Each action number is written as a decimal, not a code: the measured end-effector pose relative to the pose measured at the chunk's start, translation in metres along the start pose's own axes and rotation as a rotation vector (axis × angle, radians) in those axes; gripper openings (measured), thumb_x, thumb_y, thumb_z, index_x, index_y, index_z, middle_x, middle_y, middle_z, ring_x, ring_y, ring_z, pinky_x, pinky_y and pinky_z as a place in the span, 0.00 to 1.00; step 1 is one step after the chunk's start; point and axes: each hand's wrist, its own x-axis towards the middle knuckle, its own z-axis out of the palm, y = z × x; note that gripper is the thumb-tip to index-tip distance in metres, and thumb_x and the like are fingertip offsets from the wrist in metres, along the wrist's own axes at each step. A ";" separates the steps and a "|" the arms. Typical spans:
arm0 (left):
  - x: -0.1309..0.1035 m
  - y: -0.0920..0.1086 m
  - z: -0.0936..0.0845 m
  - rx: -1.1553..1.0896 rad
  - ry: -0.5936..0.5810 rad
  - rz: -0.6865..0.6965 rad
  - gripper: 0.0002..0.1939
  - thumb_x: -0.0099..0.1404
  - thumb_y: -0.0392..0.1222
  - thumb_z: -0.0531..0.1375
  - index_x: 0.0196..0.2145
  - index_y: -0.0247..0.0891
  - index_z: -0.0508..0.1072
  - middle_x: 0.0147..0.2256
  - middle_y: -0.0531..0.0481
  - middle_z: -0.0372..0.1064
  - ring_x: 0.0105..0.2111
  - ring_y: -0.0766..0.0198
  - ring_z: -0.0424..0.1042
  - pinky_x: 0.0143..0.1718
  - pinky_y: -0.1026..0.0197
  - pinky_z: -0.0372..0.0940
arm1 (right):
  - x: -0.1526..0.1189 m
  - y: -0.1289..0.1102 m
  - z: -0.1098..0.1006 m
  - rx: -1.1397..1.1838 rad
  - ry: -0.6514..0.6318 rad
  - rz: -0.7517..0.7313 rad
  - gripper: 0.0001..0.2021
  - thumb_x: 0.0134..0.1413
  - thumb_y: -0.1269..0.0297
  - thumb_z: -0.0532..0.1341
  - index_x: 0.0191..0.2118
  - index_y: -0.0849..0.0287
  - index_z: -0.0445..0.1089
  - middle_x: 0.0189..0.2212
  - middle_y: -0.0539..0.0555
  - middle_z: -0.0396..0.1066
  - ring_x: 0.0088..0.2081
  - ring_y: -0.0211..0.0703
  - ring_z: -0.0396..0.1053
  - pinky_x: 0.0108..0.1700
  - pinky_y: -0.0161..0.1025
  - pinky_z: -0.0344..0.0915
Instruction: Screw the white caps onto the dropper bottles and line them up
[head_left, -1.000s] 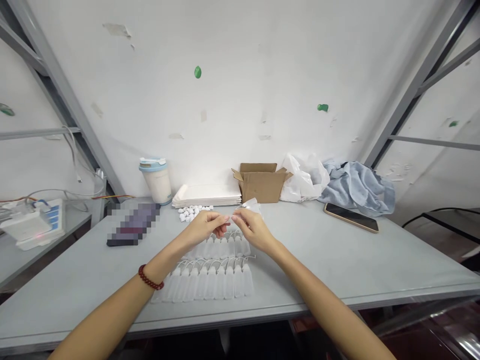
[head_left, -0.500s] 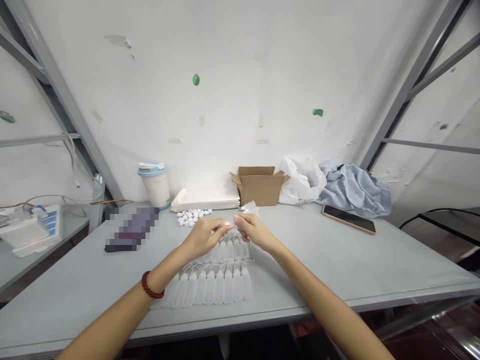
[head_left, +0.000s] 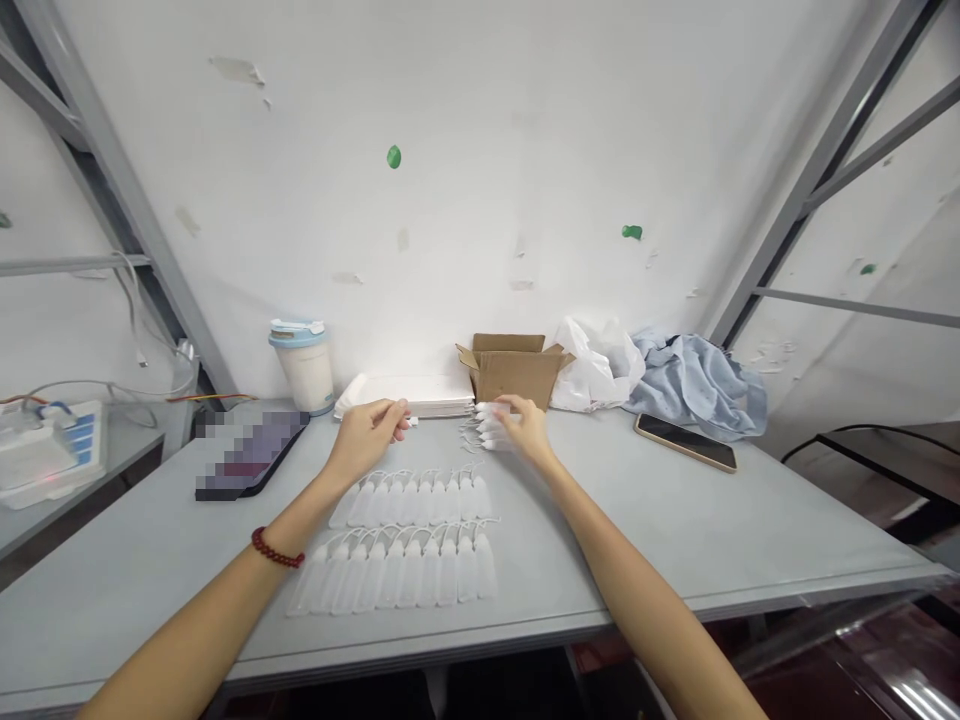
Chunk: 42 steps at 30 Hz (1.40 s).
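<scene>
My left hand [head_left: 367, 435] hovers at the back of the table, its fingers curled together. It covers most of the small white caps; one cap [head_left: 412, 422] peeks out by the fingertips. Whatever the fingers hold is hidden. In front of the cardboard box, my right hand [head_left: 529, 432] pinches the top one of several small translucent bottles [head_left: 492, 440] with thin strings, stacked there. Two rows of similar flat bottles lie nearer me: a back row [head_left: 412, 500] and a front row [head_left: 397, 575], strings pointing away from me.
An open cardboard box [head_left: 517, 375], a stack of white trays [head_left: 442, 393] and a lidded cup [head_left: 304, 370] stand along the wall. A white plastic bag [head_left: 596, 365], blue cloth [head_left: 697, 385] and phone [head_left: 686, 443] lie right. A dark, partly blurred item [head_left: 259, 455] lies left.
My hands were together over the back row and have parted. The left went left to the caps; the right moved slightly right to the stacked bottles, uncovering the back row.
</scene>
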 end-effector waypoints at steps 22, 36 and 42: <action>0.033 -0.067 0.000 0.638 -0.205 0.283 0.16 0.59 0.39 0.53 0.39 0.37 0.77 0.42 0.42 0.75 0.43 0.49 0.69 0.47 0.52 0.61 | -0.016 -0.016 0.002 -0.299 -0.265 -0.365 0.07 0.57 0.74 0.58 0.33 0.59 0.72 0.34 0.57 0.74 0.38 0.45 0.67 0.41 0.40 0.61; 0.038 -0.083 0.011 0.646 -0.339 0.340 0.16 0.60 0.32 0.52 0.40 0.37 0.77 0.41 0.43 0.76 0.44 0.51 0.68 0.49 0.51 0.62 | -0.015 -0.029 0.003 -0.270 -0.249 -0.374 0.07 0.57 0.73 0.56 0.32 0.59 0.71 0.31 0.57 0.72 0.35 0.45 0.66 0.40 0.41 0.61; 0.037 -0.078 0.011 0.547 -0.267 0.253 0.15 0.60 0.40 0.54 0.40 0.35 0.77 0.42 0.40 0.75 0.44 0.49 0.69 0.48 0.50 0.62 | -0.018 -0.034 0.003 -0.242 -0.269 -0.374 0.08 0.58 0.72 0.55 0.31 0.58 0.70 0.30 0.56 0.72 0.35 0.45 0.66 0.41 0.41 0.61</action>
